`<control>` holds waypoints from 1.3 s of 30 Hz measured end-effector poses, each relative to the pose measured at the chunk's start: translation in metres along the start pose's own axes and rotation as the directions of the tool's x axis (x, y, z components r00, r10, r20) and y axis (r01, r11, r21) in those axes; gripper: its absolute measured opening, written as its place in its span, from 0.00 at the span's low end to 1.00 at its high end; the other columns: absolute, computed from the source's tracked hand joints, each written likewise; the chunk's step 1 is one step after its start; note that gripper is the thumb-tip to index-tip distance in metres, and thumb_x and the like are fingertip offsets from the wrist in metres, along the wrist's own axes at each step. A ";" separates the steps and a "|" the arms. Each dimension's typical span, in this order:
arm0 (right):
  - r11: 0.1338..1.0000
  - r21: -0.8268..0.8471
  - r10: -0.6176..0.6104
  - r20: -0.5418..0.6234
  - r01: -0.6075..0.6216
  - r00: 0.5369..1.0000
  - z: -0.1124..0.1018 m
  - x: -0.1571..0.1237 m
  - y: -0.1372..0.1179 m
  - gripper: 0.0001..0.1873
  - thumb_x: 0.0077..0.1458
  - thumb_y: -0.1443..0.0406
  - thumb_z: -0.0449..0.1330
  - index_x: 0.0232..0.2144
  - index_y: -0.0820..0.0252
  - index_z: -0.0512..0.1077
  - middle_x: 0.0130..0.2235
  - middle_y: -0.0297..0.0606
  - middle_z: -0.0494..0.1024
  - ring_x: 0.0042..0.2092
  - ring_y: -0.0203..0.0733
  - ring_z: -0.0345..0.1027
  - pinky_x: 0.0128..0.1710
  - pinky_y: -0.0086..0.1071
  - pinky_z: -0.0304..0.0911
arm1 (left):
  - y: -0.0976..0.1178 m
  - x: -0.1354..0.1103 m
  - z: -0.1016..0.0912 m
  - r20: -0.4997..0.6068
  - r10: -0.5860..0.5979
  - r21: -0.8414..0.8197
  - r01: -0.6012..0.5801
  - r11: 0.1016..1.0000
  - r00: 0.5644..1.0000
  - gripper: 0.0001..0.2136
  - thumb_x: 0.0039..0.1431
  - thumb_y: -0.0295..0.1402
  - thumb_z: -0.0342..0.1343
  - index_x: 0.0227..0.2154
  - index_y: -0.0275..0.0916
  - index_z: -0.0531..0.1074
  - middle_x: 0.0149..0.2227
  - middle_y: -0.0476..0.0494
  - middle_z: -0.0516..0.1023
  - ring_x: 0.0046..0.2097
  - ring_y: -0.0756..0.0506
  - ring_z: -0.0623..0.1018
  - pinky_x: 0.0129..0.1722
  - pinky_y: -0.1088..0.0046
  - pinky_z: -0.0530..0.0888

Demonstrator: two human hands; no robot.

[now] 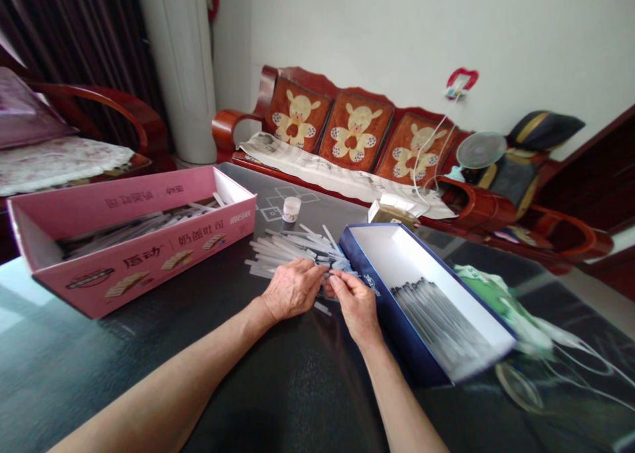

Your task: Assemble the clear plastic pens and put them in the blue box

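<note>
The work looked partway along: slender, dark-tipped translucent sticks (439, 317) lay lined up in the long blue cardboard box with a white inside (411, 350), while a loose pile of whitish plastic tubes (275, 249) lay on the glossy black counter (307, 380) and more filled part of the long pink cardboard box (149, 271). The left hand (295, 288) and right hand (358, 307) met over the pile, fingertips seemingly pinched together on a small pale piece (326, 276), too small to make out
</note>
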State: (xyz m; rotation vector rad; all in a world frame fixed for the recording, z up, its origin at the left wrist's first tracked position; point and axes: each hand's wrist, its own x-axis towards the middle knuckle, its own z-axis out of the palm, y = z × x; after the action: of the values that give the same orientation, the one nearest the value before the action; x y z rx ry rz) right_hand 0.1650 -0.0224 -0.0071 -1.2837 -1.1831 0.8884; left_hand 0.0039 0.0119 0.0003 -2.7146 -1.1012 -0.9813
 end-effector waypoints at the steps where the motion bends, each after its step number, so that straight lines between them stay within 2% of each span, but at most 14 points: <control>1: 0.997 -0.072 -0.040 0.008 0.040 0.999 -0.002 0.000 -0.001 0.15 0.50 0.54 0.62 0.35 0.58 0.76 0.30 0.37 0.80 0.32 0.44 0.74 0.35 0.36 0.71 | 0.000 0.000 0.000 -0.003 0.018 0.005 -0.018 1.000 1.000 0.13 0.65 0.35 0.43 0.45 0.39 0.70 0.32 0.45 0.73 0.36 0.45 0.72 0.34 0.71 0.69; 4: 0.921 -0.337 -0.200 0.021 0.196 0.980 -0.006 -0.003 -0.004 0.16 0.56 0.54 0.56 0.28 0.59 0.74 0.27 0.39 0.77 0.31 0.43 0.72 0.35 0.35 0.68 | 0.001 0.000 -0.001 0.001 0.073 0.018 -0.073 0.997 0.997 0.13 0.65 0.35 0.43 0.45 0.40 0.71 0.32 0.45 0.72 0.35 0.45 0.72 0.35 0.70 0.69; 6: 0.870 -0.429 -0.263 0.015 0.244 0.965 -0.007 -0.004 -0.007 0.18 0.59 0.55 0.51 0.26 0.59 0.72 0.27 0.40 0.76 0.31 0.42 0.71 0.35 0.34 0.66 | 0.002 0.000 -0.001 0.002 0.085 0.018 -0.085 0.996 0.996 0.13 0.65 0.35 0.43 0.45 0.40 0.71 0.31 0.45 0.72 0.34 0.45 0.71 0.34 0.69 0.69; 8: 0.862 -0.428 -0.293 0.015 0.271 0.956 -0.008 -0.005 -0.009 0.16 0.60 0.56 0.50 0.30 0.59 0.72 0.29 0.40 0.77 0.32 0.42 0.71 0.34 0.33 0.66 | 0.002 0.000 0.000 -0.005 0.077 0.014 -0.077 0.997 0.997 0.13 0.65 0.35 0.43 0.45 0.39 0.71 0.32 0.45 0.72 0.34 0.45 0.71 0.34 0.69 0.69; 11: 0.846 -0.411 -0.349 0.053 0.339 0.935 -0.007 -0.006 -0.011 0.11 0.58 0.59 0.54 0.37 0.60 0.71 0.34 0.40 0.77 0.35 0.41 0.70 0.35 0.31 0.65 | 0.001 0.000 0.001 -0.009 0.064 0.013 -0.063 0.998 0.998 0.13 0.65 0.35 0.43 0.45 0.40 0.71 0.32 0.45 0.72 0.35 0.45 0.71 0.35 0.69 0.69; 14: 0.806 -0.461 -0.379 0.079 0.371 0.922 -0.005 -0.006 -0.010 0.11 0.59 0.59 0.52 0.32 0.59 0.70 0.31 0.38 0.75 0.33 0.40 0.68 0.34 0.31 0.63 | 0.002 -0.001 0.001 -0.004 0.076 0.005 -0.076 0.997 0.997 0.13 0.65 0.35 0.44 0.45 0.40 0.71 0.32 0.45 0.72 0.35 0.45 0.71 0.35 0.69 0.69; 18: 0.788 -0.525 -0.341 0.062 0.321 0.938 -0.005 -0.004 -0.007 0.20 0.62 0.58 0.48 0.21 0.58 0.67 0.24 0.38 0.73 0.29 0.40 0.67 0.32 0.31 0.61 | 0.002 0.000 0.001 0.000 0.095 -0.009 -0.095 0.995 0.995 0.13 0.64 0.34 0.44 0.44 0.39 0.71 0.31 0.45 0.72 0.34 0.45 0.71 0.34 0.69 0.69; 24: 0.789 -0.484 -0.373 0.110 0.377 0.921 -0.007 -0.006 -0.008 0.12 0.60 0.59 0.50 0.33 0.59 0.70 0.31 0.39 0.76 0.33 0.41 0.69 0.33 0.31 0.62 | 0.001 0.000 0.001 -0.006 0.085 -0.012 -0.085 0.996 0.996 0.13 0.64 0.35 0.45 0.45 0.39 0.71 0.32 0.44 0.72 0.35 0.46 0.72 0.35 0.70 0.69; 27: 0.769 -0.515 -0.373 0.117 0.378 0.920 -0.007 -0.006 -0.009 0.16 0.61 0.59 0.50 0.25 0.58 0.68 0.26 0.37 0.74 0.30 0.39 0.66 0.31 0.31 0.60 | 0.002 0.000 0.001 -0.001 0.108 -0.013 -0.108 0.994 0.994 0.13 0.64 0.35 0.44 0.44 0.39 0.71 0.31 0.44 0.72 0.34 0.45 0.71 0.34 0.70 0.69; 30: 0.791 -0.514 -0.343 0.079 0.333 0.936 -0.007 -0.005 -0.007 0.21 0.62 0.58 0.48 0.20 0.57 0.66 0.23 0.36 0.72 0.27 0.38 0.65 0.30 0.31 0.59 | 0.001 0.000 0.001 0.005 0.118 -0.017 -0.118 0.993 0.993 0.12 0.64 0.34 0.45 0.43 0.39 0.71 0.31 0.45 0.72 0.34 0.45 0.71 0.34 0.69 0.69; 33: 0.804 -0.486 -0.351 0.078 0.343 0.933 -0.008 -0.005 -0.006 0.17 0.62 0.58 0.47 0.26 0.58 0.69 0.27 0.37 0.74 0.30 0.39 0.67 0.32 0.31 0.60 | 0.001 0.000 0.001 0.005 0.102 -0.030 -0.102 0.994 0.995 0.12 0.64 0.34 0.45 0.44 0.39 0.71 0.32 0.45 0.72 0.34 0.45 0.71 0.34 0.69 0.69; 36: 0.769 -0.491 -0.406 0.122 0.410 0.906 -0.008 -0.006 -0.008 0.12 0.61 0.59 0.50 0.32 0.59 0.69 0.30 0.38 0.74 0.33 0.40 0.67 0.34 0.31 0.61 | 0.001 -0.001 0.000 0.002 0.097 -0.032 -0.096 0.995 0.995 0.13 0.64 0.34 0.45 0.45 0.39 0.71 0.32 0.44 0.73 0.35 0.45 0.72 0.35 0.70 0.69; 39: 0.733 -0.531 -0.423 0.132 0.424 0.896 -0.006 -0.006 -0.010 0.16 0.62 0.59 0.48 0.25 0.58 0.66 0.27 0.37 0.72 0.30 0.39 0.64 0.32 0.31 0.59 | 0.002 -0.001 0.000 0.002 0.113 -0.023 -0.113 0.993 0.994 0.13 0.64 0.34 0.44 0.44 0.39 0.71 0.31 0.44 0.72 0.34 0.46 0.71 0.34 0.70 0.69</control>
State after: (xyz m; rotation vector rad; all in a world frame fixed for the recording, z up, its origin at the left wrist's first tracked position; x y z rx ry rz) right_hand 0.1687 -0.0307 0.0025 -1.3637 -1.7283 0.2004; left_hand 0.0043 0.0104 0.0006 -2.7623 -0.9300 -0.9793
